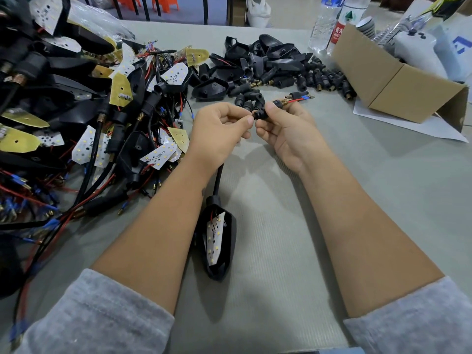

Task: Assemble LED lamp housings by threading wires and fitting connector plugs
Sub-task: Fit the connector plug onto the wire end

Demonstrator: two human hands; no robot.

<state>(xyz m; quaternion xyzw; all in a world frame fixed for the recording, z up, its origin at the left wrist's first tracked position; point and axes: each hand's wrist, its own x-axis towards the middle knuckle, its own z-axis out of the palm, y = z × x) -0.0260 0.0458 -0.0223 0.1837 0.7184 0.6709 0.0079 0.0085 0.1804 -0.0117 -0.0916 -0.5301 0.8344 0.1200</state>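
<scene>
Both hands raised above bench centre, working one connector plug [261, 114] between them. Left hand [219, 131]: fingers curled, thumb and forefinger pinching the plug's near end; black cable [218, 178] drops from under the palm, prob. gripped inside the fist, though not visible. Right hand [284, 131]: thumb and forefinger pinching the plug body, other fingers curled loosely beneath. Spring sleeve [278, 102] and red/blue wire ends [298, 99] stick out past the right fingertips toward the far edge. Opposed pinch likely steadies cable vs. plug for pushing or twisting home; judged mid-fit, seating not confirmed.

Cable runs down to lamp housing [218, 241], lying open side up between the forearms nr the front edge, LED board [214, 238] inside. Prob. left lying so only the cable end needs handling.

Bench [293, 226]: grey-green ribbed cover. Left side: tangled heap of wired housings [84, 118], boards and red/black leads. Far centre: pile of empty housing shells [258, 60] and loose plugs [321, 80], within reach. Far right corner: open cardboard box [398, 80] on white paper; water bottles [332, 24] beside it. Beyond the far edge: pale floor, dark furniture legs, orange stools.
</scene>
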